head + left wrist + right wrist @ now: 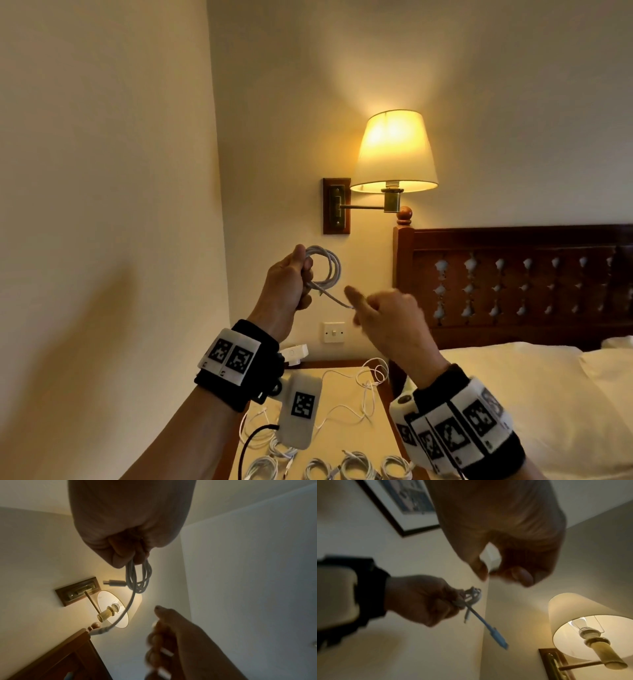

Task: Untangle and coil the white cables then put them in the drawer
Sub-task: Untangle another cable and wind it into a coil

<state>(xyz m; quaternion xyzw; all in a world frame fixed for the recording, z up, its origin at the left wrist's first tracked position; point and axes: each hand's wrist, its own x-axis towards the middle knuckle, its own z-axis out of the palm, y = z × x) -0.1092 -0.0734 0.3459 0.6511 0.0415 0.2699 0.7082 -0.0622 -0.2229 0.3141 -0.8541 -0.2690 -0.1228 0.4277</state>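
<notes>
The headboard [513, 284] was dark polished wood with a soft gloss. The lamp arm [363, 206] looked like shiny brass, its shade [394, 150] matt cloth. The coiled cable [325, 267] looked smooth white plastic. The pillow [513, 394] was matt cloth.

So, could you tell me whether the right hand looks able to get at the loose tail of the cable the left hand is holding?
Probably yes: the right hand is beside the loose tail hanging from the coil in the left hand, with nothing between them.
</notes>
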